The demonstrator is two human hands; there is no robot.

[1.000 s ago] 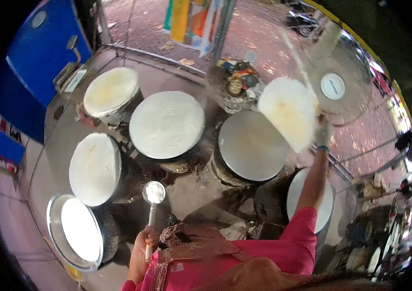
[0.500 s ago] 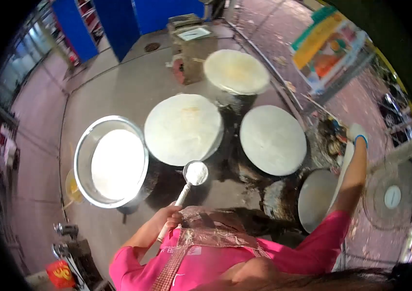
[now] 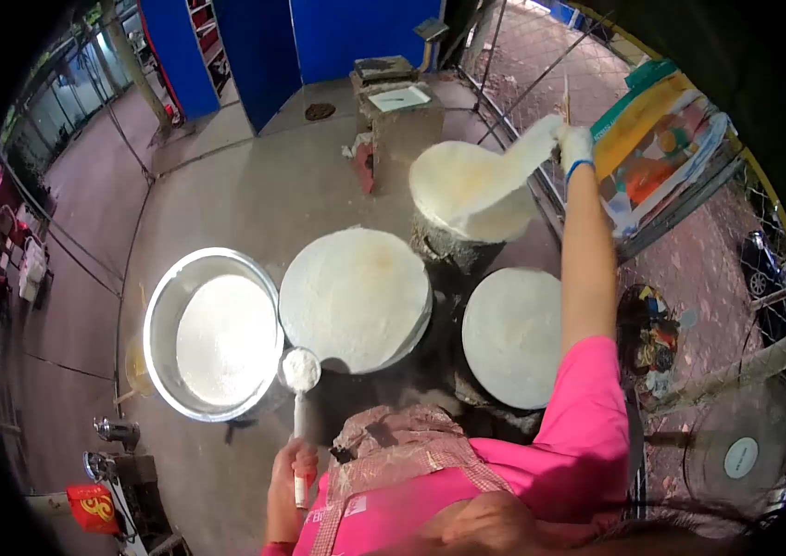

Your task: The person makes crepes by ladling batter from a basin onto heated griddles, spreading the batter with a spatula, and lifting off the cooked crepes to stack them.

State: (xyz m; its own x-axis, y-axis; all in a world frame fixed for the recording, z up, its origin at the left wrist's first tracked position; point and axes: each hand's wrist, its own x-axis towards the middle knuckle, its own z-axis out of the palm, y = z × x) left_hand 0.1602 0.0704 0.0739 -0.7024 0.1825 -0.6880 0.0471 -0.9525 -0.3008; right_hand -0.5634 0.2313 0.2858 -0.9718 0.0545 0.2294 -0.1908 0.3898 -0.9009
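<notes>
My left hand (image 3: 295,466) is wrapped around the handle of a ladle (image 3: 300,371), whose bowl holds white batter. The bowl is between the rim of a big metal pot (image 3: 159,375) and the near round griddle (image 3: 351,301). A white glove covers my right hand (image 3: 575,144), stretched out over the far griddle (image 3: 456,248). Its fingers are closed on the edge of a thin pancake (image 3: 504,171), partly lifted and folded off that griddle. A thin stick (image 3: 567,93) juts up from the same hand. Another round griddle (image 3: 518,338) with a pale surface lies below my right arm.
White batter fills the bottom of the pot. Behind the far griddle stands a box-like stand (image 3: 402,125) with a white tray (image 3: 399,99). A colourful printed board (image 3: 652,157) and a wire fence are close on the right. A red bag (image 3: 94,508) is at lower left.
My right hand has swung from the right side to the far griddle and pulled up its pancake's edge. The ladle has shifted left towards the pot, still in my left hand.
</notes>
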